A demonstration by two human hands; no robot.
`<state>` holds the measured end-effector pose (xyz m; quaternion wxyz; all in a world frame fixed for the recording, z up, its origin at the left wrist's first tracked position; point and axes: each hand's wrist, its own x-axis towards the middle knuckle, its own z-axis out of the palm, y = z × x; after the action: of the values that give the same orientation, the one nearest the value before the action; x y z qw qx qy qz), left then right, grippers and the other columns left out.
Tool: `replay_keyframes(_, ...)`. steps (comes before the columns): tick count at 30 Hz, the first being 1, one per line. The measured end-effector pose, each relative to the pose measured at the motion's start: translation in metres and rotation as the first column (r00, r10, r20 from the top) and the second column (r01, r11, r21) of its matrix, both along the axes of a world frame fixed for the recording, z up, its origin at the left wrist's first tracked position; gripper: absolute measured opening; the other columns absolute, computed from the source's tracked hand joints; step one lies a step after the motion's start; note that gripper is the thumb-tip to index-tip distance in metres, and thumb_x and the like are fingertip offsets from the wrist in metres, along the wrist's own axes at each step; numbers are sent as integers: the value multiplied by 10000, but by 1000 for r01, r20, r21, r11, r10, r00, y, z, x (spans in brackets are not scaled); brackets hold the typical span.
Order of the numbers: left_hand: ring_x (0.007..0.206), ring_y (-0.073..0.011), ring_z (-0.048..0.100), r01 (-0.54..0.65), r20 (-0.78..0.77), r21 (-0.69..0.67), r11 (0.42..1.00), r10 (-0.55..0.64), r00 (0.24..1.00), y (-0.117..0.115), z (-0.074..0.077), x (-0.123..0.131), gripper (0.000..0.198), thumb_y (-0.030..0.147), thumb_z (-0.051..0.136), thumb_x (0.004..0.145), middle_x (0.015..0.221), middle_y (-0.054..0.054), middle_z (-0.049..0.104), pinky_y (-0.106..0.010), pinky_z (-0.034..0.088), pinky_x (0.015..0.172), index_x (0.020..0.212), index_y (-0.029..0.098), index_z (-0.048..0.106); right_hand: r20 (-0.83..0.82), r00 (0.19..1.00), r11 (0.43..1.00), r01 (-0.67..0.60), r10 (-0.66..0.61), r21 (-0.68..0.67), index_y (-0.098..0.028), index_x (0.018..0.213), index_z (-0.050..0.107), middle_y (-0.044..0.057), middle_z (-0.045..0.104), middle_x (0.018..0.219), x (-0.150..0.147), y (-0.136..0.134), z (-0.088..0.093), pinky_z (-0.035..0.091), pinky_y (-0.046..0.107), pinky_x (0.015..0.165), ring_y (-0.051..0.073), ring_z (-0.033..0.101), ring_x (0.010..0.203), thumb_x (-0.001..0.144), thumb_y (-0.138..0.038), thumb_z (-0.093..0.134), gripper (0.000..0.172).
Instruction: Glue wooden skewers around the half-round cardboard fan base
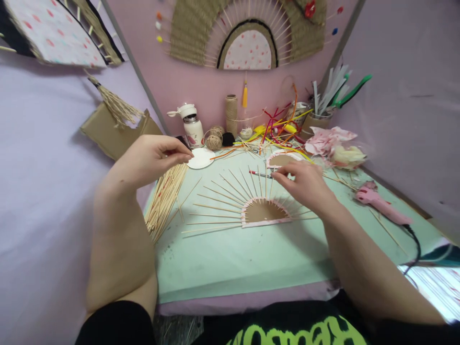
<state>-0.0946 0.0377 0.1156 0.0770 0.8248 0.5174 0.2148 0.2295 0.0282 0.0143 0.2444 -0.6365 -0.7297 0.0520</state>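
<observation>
A half-round cardboard piece with a pale pink-and-white border lies on the table, and thin wooden sticks fan out from its curved edge. My right hand hovers over the right part of the fan, thumb and fingers brought together; whatever they pinch is too small to make out. Raised at the left, my left hand has its fingertips pressed together near a white round disc, and what they hold, if anything, does not show. Below it lies a bundle of loose wooden sticks. A pen rests behind the fan.
A pink hot glue gun with a black cord lies at the right. Along the back stand a white bottle, a twine ball, a twine spool and coloured pipe cleaners. A second half-round piece lies behind my right hand.
</observation>
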Motion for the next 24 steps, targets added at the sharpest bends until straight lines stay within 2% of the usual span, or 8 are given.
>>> replay_keyframes(4,795,-193,639,11,33,30,999,-12,999,-7,5,0,268,482,611,792,842,-14,734,-312,479,744,781,237,720,51,994,996,91,-92,8,-219,767,721,71,730,907,49,-23,7,354,343,749,244,618,894,851,-365,560,233)
replay_keyframes(7,773,-171,613,-4,47,55,998,1,999,-11,8,2,268,454,620,794,822,-19,726,-294,466,722,785,201,706,102,962,965,260,-255,-38,-244,784,730,68,739,929,92,-37,9,375,345,717,253,633,877,833,-374,576,207)
replay_keyframes(10,753,-155,580,-68,104,88,994,58,993,-13,9,4,266,440,626,790,791,-13,703,-280,447,691,812,184,696,158,868,850,494,-471,-182,-264,845,737,89,736,840,127,-46,15,383,363,685,283,634,819,817,-413,597,207)
replay_keyframes(12,748,-150,562,-100,149,99,990,85,985,-13,8,5,264,439,635,786,779,-11,682,-279,442,684,816,180,675,216,816,793,574,-536,-203,-275,898,739,104,740,856,143,-49,20,385,384,704,304,632,840,823,-432,588,230)
replay_keyframes(14,732,-142,542,-109,167,94,990,92,982,-12,7,4,261,436,639,790,773,-10,660,-276,437,675,820,177,652,237,799,779,596,-552,-195,-282,942,734,110,745,912,155,-51,24,390,395,717,308,632,859,832,-435,572,249)
replay_keyframes(17,716,-132,526,-73,143,38,997,67,987,-9,5,1,268,445,639,803,786,-7,634,-266,430,666,842,180,627,195,830,792,558,-523,-248,-278,952,724,95,744,965,170,-52,24,408,369,706,278,639,856,849,-457,545,273)
replay_keyframes(21,701,-136,523,-71,109,7,997,70,992,-6,6,-1,288,480,632,795,764,6,627,-248,414,640,843,197,613,170,875,802,483,-452,-352,-247,921,716,66,743,929,196,-52,12,427,315,663,230,652,800,814,-451,604,256)
replay_keyframes(24,712,-151,534,-74,90,10,997,73,993,-4,6,-2,313,510,627,782,780,1,651,-252,409,646,841,203,621,226,864,838,497,-451,-228,-206,792,718,72,735,766,212,-48,-4,406,282,540,194,637,609,694,-392,736,211)
